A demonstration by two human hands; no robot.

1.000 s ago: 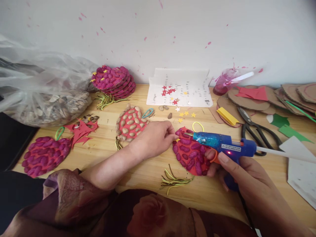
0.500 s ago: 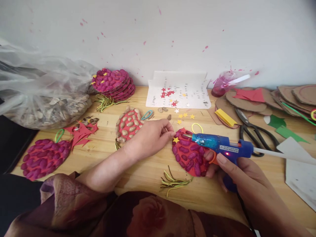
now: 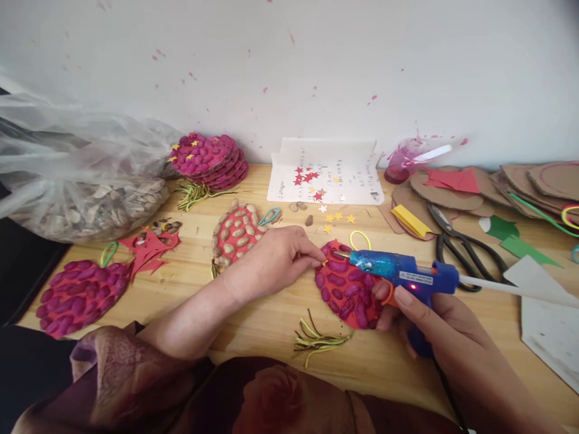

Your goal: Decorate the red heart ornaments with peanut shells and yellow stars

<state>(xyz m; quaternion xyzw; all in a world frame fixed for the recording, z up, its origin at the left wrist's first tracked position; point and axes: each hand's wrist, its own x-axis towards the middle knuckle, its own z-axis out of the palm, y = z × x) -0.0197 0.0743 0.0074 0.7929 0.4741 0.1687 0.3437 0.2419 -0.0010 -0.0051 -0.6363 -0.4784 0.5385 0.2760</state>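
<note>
My right hand [image 3: 434,319] is wrapped round a blue hot glue gun [image 3: 384,267] with an orange trigger and a lit red light. A white glue stick [image 3: 486,282] sticks out of its back. The nozzle hangs over the upper left of a round red piece covered with purple-painted peanuts [image 3: 348,289], with a yellow loop [image 3: 360,240] at its top and a yarn tassel [image 3: 316,340] below. At that piece's left edge, my left hand [image 3: 289,256] pinches a small yellow star [image 3: 324,263], mostly hidden by the fingertips.
Left stand another purple peanut piece [image 3: 84,295], red paper scraps [image 3: 151,247] and a plastic bag of peanuts [image 3: 90,205]. Behind are stacked finished pieces [image 3: 210,160], an unpainted peanut piece [image 3: 235,232] and a written sheet [image 3: 325,172]. Right lie scissors [image 3: 470,247], cardboard discs [image 3: 452,196] and a paint cup [image 3: 404,161].
My left fingertips have moved slightly right and down onto the yellow star, covering most of it. The glue gun's tip has shifted slightly left and down, and the view has tilted a little.
</note>
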